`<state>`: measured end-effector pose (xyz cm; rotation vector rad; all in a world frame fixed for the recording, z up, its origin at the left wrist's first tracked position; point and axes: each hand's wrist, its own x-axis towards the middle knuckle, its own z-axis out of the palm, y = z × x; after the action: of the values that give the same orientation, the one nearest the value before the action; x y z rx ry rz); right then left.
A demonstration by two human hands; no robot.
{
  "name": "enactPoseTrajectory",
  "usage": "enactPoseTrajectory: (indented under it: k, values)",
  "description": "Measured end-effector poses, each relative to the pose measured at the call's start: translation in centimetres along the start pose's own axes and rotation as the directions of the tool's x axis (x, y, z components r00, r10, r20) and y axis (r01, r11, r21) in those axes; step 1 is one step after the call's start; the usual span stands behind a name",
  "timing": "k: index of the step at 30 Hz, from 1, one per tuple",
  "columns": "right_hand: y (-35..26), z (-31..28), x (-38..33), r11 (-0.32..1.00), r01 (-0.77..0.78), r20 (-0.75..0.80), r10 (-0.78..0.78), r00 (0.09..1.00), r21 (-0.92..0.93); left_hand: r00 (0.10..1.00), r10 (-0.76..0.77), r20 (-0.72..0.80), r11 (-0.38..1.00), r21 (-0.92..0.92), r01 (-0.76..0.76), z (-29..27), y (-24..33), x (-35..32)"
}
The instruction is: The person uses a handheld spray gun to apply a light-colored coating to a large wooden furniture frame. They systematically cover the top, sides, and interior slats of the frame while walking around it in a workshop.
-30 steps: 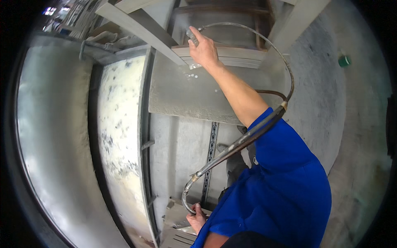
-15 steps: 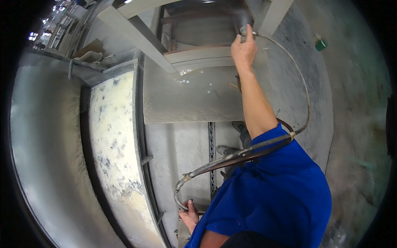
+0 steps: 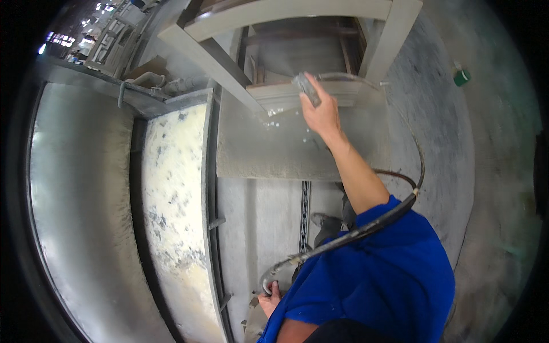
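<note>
At the grey dusty flat slab (image 3: 297,154) under the pale metal frame (image 3: 286,11), right hand (image 3: 321,111) was fisted around a blurred grey nozzle (image 3: 307,88), arm stretched out over the slab. Thin dark flexible hose (image 3: 420,166) looped from nozzle past the blue sleeve (image 3: 389,274) down to left hand (image 3: 269,300), low by the body; fingers curled at the hose end, grip unclear. Small green bottle (image 3: 462,76) stood on the floor, well apart.

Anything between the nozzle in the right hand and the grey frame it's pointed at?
Nothing visible. The right hand holds the nozzle right up at the lower rail of the grey frame, with no object between them. The hose trails back behind the arm to the left hand, clear of the nozzle end.
</note>
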<state>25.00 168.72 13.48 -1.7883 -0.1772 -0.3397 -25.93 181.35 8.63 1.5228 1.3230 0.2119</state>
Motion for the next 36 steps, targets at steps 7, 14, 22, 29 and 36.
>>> enactPoseTrajectory:
  k: [7, 14, 22, 29, 36]
  values:
    - [-0.8, -11.5, -2.4, 0.994, -0.113, 0.175, 0.112, 0.978, -0.005, 0.992, 0.062, 0.114, 0.992, 0.1, -0.073, 5.5, 4.0, -5.9]
    - [-5.7, -23.5, -7.3, 0.983, -0.139, 0.21, 0.112, 0.971, 0.121, 0.887, 0.188, 0.423, 0.967, 0.079, -0.243, 8.5, 8.6, -7.9]
    - [-17.9, -33.1, -15.6, 0.971, -0.067, -0.022, 0.074, 0.997, 0.229, 0.832, 0.209, 0.513, 0.856, 0.315, -0.409, 2.7, 7.0, -6.4]
    - [-18.6, -44.5, -15.8, 0.967, 0.094, -0.097, -0.073, 0.993, 0.239, 0.784, 0.263, 0.563, 0.821, 0.295, -0.488, 9.0, 6.3, -12.7]
    - [-9.3, -65.1, -14.4, 0.947, 0.133, -0.092, -0.111, 0.99, 0.291, 0.649, 0.241, 0.722, 0.689, 0.343, -0.638, 27.0, 6.6, -25.1]
